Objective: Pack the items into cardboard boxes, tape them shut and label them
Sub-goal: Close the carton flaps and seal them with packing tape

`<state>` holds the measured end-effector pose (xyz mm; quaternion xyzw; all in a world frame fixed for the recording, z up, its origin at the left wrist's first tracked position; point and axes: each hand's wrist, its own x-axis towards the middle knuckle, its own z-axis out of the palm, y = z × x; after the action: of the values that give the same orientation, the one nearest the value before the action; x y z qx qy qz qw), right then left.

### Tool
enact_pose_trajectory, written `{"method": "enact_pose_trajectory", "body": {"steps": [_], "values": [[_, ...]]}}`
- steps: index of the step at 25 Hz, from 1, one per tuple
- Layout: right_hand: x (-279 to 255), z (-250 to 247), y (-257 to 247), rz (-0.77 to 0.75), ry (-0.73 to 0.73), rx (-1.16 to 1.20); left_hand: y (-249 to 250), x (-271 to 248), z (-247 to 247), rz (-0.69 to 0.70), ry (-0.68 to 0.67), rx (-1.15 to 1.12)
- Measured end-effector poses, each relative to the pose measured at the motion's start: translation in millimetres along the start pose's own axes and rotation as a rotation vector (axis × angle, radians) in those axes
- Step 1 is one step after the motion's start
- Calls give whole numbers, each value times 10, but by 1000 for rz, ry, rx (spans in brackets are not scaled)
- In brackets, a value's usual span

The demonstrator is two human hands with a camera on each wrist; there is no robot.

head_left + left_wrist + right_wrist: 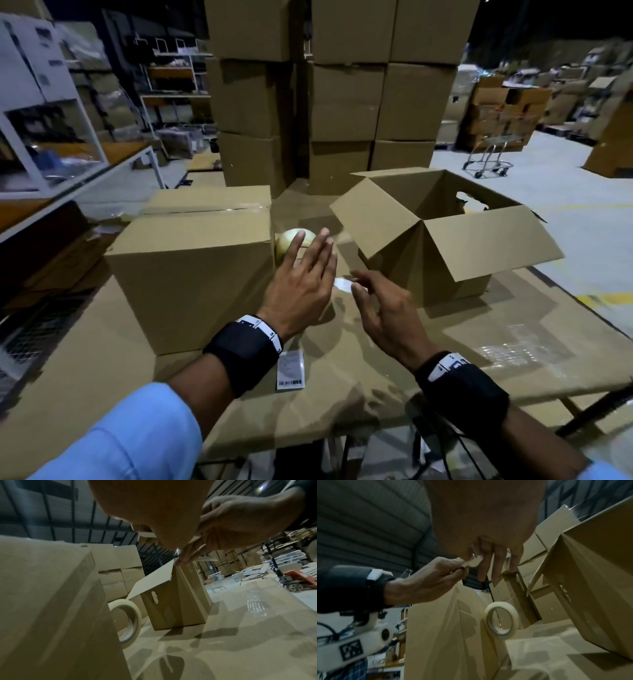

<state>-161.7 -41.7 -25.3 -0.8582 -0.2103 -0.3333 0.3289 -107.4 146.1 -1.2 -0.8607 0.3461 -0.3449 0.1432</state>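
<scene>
My left hand [303, 282] and right hand [378, 306] meet above the table between two boxes. Both pinch a small white label [343, 284] by its opposite ends; the right wrist view shows the label [475, 561] between my left thumb and forefinger. The other left fingers stretch forward. A closed, taped cardboard box [191, 274] stands to the left. To the right stands an open cardboard box [445, 260] with its flaps spread; its inside is hidden. A roll of clear tape [287, 241] stands on edge between the boxes, behind my left hand.
A printed barcode sheet [290, 371] lies on the cardboard-covered table [394, 387] under my left wrist. Tall stacks of cardboard boxes [342, 102] rise behind. Shelving [51, 154] runs along the left. A trolley [486, 161] stands on the floor at the right.
</scene>
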Motion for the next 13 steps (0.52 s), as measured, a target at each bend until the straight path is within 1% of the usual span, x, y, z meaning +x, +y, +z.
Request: {"method": "enact_pose_trajectory", "body": {"steps": [1, 3, 5, 6, 8, 10, 12, 13], "values": [[83, -11, -35, 48, -3, 2, -50, 35, -47, -6, 15, 13], [230, -37, -110, 135, -59, 58, -160, 108, -98, -5, 41, 41], [358, -33, -226, 269, -129, 196, -304, 160, -125, 1, 29, 62], [413, 0, -277, 341, -157, 292, -386, 177, -140, -3, -6, 72], [517, 118, -366, 451, -189, 477, -551, 210, -180, -11, -127, 95], [625, 307, -392, 526, -180, 588, -707, 250, -224, -4, -259, 106], [719, 490, -366, 575, -103, 529, -863, 301, -239, -59, -365, 52], [766, 569, -343, 581, -64, 434, -950, 335, -237, -124, -414, 4]]}}
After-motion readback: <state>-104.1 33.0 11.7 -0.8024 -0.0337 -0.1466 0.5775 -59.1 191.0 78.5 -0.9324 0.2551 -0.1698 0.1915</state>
